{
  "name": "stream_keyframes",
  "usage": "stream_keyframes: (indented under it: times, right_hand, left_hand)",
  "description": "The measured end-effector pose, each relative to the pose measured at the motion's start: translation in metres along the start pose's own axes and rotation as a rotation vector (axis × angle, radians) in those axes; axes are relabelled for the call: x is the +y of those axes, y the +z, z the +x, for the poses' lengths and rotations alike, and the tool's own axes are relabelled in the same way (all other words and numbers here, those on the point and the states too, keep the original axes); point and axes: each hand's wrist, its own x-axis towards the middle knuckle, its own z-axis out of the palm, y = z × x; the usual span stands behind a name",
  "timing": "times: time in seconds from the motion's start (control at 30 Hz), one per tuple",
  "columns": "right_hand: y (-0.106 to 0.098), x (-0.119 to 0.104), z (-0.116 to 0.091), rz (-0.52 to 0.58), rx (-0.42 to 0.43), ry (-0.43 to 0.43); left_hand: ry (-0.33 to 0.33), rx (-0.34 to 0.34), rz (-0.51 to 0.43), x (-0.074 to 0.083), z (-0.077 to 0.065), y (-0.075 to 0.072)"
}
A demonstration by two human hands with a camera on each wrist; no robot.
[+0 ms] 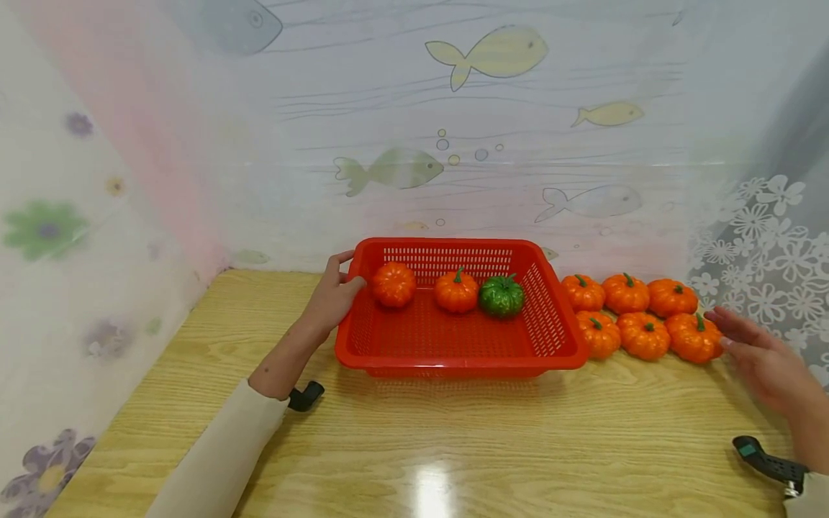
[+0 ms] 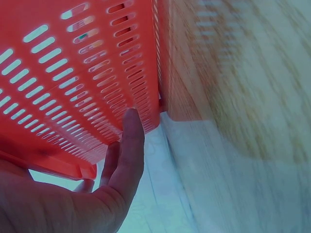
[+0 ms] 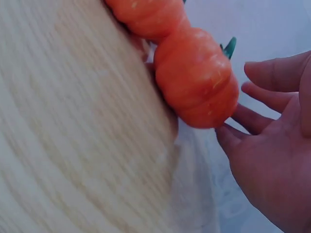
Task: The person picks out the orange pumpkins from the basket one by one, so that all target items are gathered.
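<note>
A red plastic basket (image 1: 453,362) stands on the table with two orange pumpkins, one of them this pumpkin (image 1: 393,285), and a green pumpkin (image 1: 501,296) inside. My left hand (image 1: 333,298) holds the basket's left rim; in the left wrist view its fingers (image 2: 132,131) lie along the slotted outer wall. To the right of the basket, several orange pumpkins sit in two rows. My right hand (image 1: 767,363) is beside the front row's rightmost pumpkin (image 1: 694,338), thumb and fingers spread. The right wrist view shows fingertips right at this pumpkin's (image 3: 197,80) side, its green stem upward.
The wood-grain table (image 1: 453,432) meets a curtain (image 1: 486,194) printed with fish behind the basket. A flowered sheet (image 1: 65,288) hangs at the left. Pumpkins such as this one (image 1: 597,334) sit close against the basket's right side.
</note>
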Motion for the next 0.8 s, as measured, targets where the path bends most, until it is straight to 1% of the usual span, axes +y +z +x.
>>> stream_keyframes:
  times: [0.07, 0.17, 0.2, 0.23, 0.27, 0.37, 0.43, 0.6, 0.7, 0.8]
  right_hand:
    - [0.005, -0.007, 0.001, -0.206, 0.076, 0.002]
    - [0.018, -0.020, 0.005, -0.545, 0.192, 0.065]
    - [0.023, -0.026, 0.007, -0.638, 0.218, 0.089]
    - [0.029, -0.032, 0.010, -0.692, 0.236, 0.103]
    - [0.035, -0.038, 0.012, -0.724, 0.251, 0.110]
    - [0.054, -0.055, 0.019, -0.781, 0.249, 0.090]
    - [0.066, -0.065, 0.023, -0.806, 0.245, 0.042]
    - [0.102, -0.088, 0.033, -0.818, 0.220, -0.075]
    - [0.128, -0.101, 0.041, -0.814, 0.191, -0.106]
    - [0.155, -0.108, 0.049, -0.799, 0.151, -0.147]
  left_hand:
    - [0.003, -0.001, -0.001, 0.000, 0.000, 0.000]
    - [0.004, -0.004, -0.007, 0.001, -0.001, 0.000]
    - [0.003, -0.004, -0.008, 0.001, -0.001, 0.000]
    - [0.003, -0.005, -0.010, 0.002, -0.001, 0.000]
    - [0.003, -0.006, -0.012, 0.002, -0.002, 0.001]
    - [0.002, -0.007, -0.015, 0.003, -0.003, 0.001]
    - [0.000, -0.008, -0.013, 0.003, -0.003, 0.002]
    - [-0.002, -0.006, -0.005, 0.003, -0.003, 0.002]
    - [0.003, -0.006, -0.006, 0.003, -0.003, 0.001]
    - [0.004, -0.007, -0.014, 0.003, -0.003, 0.000]
